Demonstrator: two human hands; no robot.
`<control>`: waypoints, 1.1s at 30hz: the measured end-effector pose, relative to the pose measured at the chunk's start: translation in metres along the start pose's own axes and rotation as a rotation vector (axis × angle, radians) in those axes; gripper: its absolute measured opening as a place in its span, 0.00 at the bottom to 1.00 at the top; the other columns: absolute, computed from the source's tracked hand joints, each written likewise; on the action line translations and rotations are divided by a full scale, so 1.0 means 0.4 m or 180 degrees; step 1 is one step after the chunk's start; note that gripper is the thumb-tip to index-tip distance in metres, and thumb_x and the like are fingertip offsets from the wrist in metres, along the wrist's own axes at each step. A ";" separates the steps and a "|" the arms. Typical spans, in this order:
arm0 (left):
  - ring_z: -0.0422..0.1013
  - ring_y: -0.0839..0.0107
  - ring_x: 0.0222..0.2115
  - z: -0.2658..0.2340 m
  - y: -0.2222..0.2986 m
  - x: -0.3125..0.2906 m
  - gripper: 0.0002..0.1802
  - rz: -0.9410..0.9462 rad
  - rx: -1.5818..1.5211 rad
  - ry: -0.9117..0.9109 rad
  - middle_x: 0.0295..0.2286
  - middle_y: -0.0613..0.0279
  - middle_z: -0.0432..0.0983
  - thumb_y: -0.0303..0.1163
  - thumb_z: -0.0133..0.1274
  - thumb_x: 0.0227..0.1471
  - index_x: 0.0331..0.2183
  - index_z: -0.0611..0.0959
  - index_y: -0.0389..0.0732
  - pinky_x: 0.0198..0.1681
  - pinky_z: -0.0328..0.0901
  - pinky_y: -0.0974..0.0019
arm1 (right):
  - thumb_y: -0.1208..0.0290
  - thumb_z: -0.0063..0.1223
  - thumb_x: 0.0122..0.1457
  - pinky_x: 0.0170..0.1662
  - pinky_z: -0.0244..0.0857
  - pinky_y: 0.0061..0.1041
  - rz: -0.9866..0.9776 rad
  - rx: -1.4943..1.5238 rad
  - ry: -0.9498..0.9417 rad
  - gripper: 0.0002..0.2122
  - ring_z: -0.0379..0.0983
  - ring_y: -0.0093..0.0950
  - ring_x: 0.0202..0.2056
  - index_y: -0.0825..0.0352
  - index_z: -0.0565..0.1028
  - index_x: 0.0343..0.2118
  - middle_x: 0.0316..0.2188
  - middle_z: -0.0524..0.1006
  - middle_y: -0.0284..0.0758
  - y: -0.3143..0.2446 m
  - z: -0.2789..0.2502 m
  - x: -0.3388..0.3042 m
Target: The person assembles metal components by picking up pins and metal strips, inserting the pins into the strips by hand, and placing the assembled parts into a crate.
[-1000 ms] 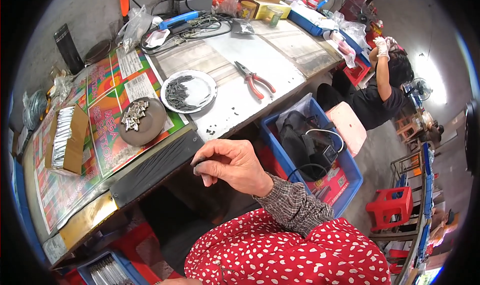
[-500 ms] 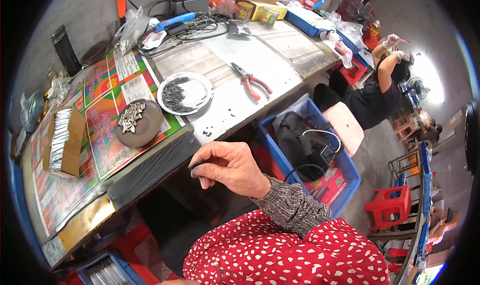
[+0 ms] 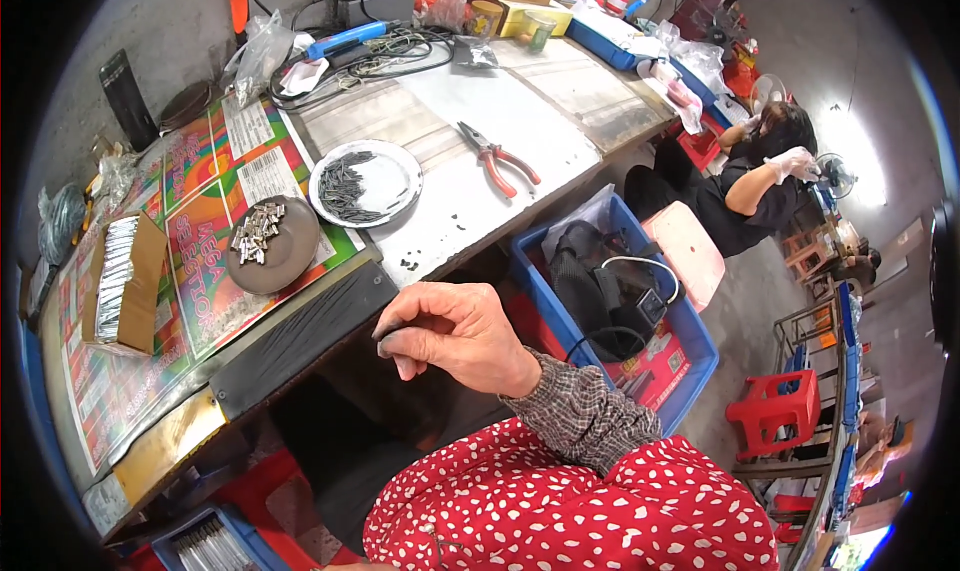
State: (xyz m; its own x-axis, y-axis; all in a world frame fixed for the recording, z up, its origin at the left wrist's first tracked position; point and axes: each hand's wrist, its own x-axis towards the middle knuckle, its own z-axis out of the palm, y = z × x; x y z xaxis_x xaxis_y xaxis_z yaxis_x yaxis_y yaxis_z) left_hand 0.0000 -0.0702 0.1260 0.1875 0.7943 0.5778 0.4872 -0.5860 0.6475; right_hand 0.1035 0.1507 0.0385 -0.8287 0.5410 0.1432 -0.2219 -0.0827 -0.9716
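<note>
My right hand (image 3: 455,336) hovers just off the table's front edge, above my lap. Its thumb and index finger are pinched together, their tips stained dark; anything between them is too small to make out. Only a sliver of skin, seemingly my left hand (image 3: 362,567), shows at the bottom rim, its fingers hidden. Beyond the right hand, a white plate (image 3: 398,178) carries many thin dark grey sticks. To its left, a brown round dish (image 3: 262,276) holds small silvery metal pieces. Needle-nose pliers (image 3: 492,158) with red handles lie on the white tabletop, jaws slightly apart.
A cardboard box (image 3: 146,283) of silvery strips stands at the left. Beside the table, a blue crate (image 3: 690,391) holds black items and a cable. Cables (image 3: 400,61) lie at the back. A co-worker (image 3: 740,196) sits at the far right near a red stool (image 3: 775,411).
My right hand keeps its pinch and has barely moved. The co-worker has lowered the raised arms and shifted posture. The whole view has slid very slightly.
</note>
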 end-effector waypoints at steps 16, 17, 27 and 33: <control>0.74 0.66 0.21 0.113 -0.150 0.009 0.09 -0.1679 0.0565 0.1362 0.21 0.58 0.77 0.17 0.59 0.35 0.25 0.81 0.37 0.24 0.67 0.72 | 0.82 0.51 0.54 0.23 0.64 0.12 -0.0102 0.0264 -0.0178 0.02 0.71 0.16 0.22 0.73 0.73 0.31 0.23 0.74 0.31 -0.074 0.028 -0.038; 0.74 0.66 0.21 0.122 -0.159 0.000 0.09 -0.1862 0.0422 0.1446 0.21 0.57 0.77 0.17 0.59 0.35 0.25 0.81 0.37 0.24 0.67 0.72 | 0.82 0.51 0.54 0.23 0.65 0.12 -0.0058 0.0441 -0.0229 0.03 0.72 0.17 0.22 0.73 0.73 0.31 0.23 0.74 0.31 -0.078 0.031 -0.038; 0.73 0.70 0.21 0.136 -0.184 -0.021 0.08 -0.2049 0.0235 0.1747 0.22 0.57 0.76 0.17 0.59 0.37 0.27 0.80 0.35 0.24 0.66 0.73 | 0.83 0.49 0.54 0.24 0.69 0.18 0.0207 0.1152 -0.0440 0.02 0.73 0.26 0.22 0.76 0.71 0.30 0.29 0.73 0.44 -0.071 0.056 -0.029; 0.64 0.83 0.15 0.141 -0.199 -0.031 0.06 -0.1736 0.0289 0.1744 0.21 0.64 0.72 0.16 0.56 0.42 0.28 0.79 0.31 0.17 0.57 0.79 | 0.83 0.49 0.53 0.24 0.68 0.18 0.0229 0.1139 -0.0458 0.02 0.72 0.25 0.21 0.76 0.71 0.29 0.29 0.72 0.44 -0.060 0.060 -0.023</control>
State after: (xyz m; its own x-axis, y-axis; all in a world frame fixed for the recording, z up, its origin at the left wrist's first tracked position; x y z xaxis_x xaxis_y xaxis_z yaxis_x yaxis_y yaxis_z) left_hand 0.0071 -0.0242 0.0394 -0.5355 0.7603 0.3677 0.4618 -0.1010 0.8812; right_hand 0.1042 0.1276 0.0648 -0.9067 0.4023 0.1269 -0.3047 -0.4166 -0.8565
